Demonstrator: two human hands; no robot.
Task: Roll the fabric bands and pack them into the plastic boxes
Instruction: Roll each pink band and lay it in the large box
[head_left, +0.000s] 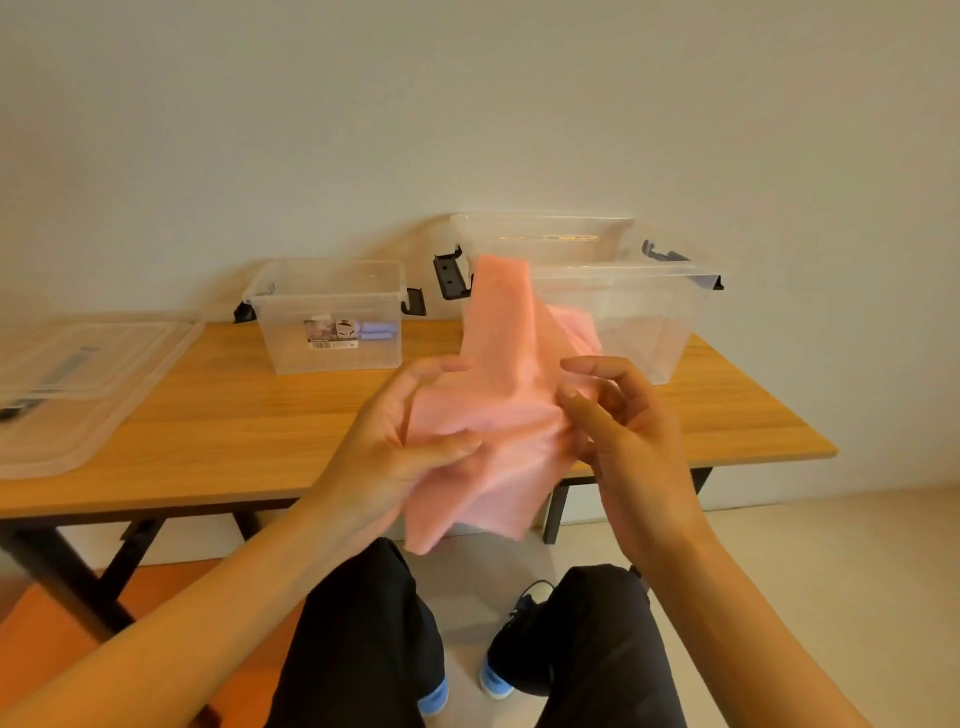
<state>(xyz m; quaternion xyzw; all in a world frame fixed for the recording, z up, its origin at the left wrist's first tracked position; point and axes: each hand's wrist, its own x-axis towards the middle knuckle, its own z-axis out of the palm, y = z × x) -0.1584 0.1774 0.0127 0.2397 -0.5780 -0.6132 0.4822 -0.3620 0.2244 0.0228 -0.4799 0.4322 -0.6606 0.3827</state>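
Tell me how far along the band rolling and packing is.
Done: purple rolls lie in the smaller box. In hand: left hand and right hand hold a pink band, not yet rolled. Left: rolling and boxing it; more pink fabric shows at the larger box.

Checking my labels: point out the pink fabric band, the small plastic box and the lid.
pink fabric band (501, 322): head view, on its upright strip.
small plastic box (283, 338): head view, on its front wall.
lid (93, 374): head view, on its flat top.
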